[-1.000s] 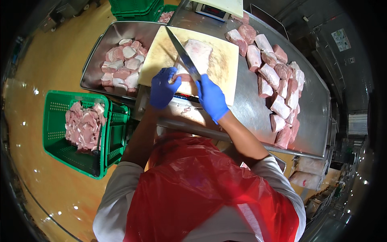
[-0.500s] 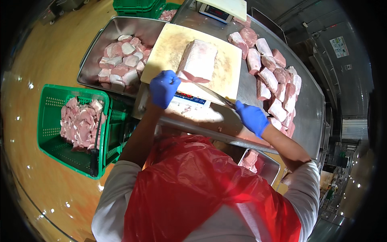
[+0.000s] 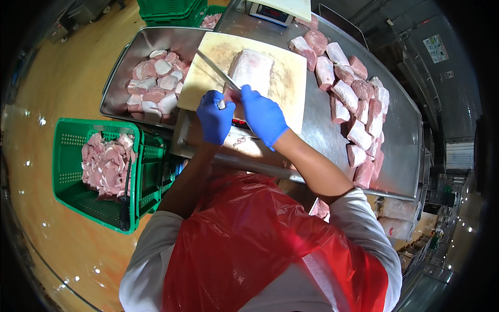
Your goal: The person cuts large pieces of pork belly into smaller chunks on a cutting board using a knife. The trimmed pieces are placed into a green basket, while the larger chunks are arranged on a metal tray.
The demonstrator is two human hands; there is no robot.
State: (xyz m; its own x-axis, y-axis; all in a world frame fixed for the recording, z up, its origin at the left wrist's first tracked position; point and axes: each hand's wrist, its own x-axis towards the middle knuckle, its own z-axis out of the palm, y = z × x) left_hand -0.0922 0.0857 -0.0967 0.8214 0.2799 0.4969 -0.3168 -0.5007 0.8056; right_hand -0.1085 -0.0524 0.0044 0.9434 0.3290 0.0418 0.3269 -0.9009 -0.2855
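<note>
A block of pale raw meat with a whitish fat side lies on the cream cutting board. My right hand, blue-gloved, is closed around a knife; its handle is hidden in the fist. The knife blade points up and to the left across the board, left of the block. Beside it, at the board's near edge, my left hand is closed in a pinch, with a whitish end poking out. A strip of pink meat shows between both hands, partly covered by them.
Left of the board stands a metal tub of cut meat pieces. Below it is a green basket of trimmings. Several meat blocks lie piled on the steel table at right. A scale sits at the far edge.
My right hand has moved left and up, close to my left hand. The knife has swung from pointing along the near edge to pointing up-left. My left hand has shifted slightly right.
</note>
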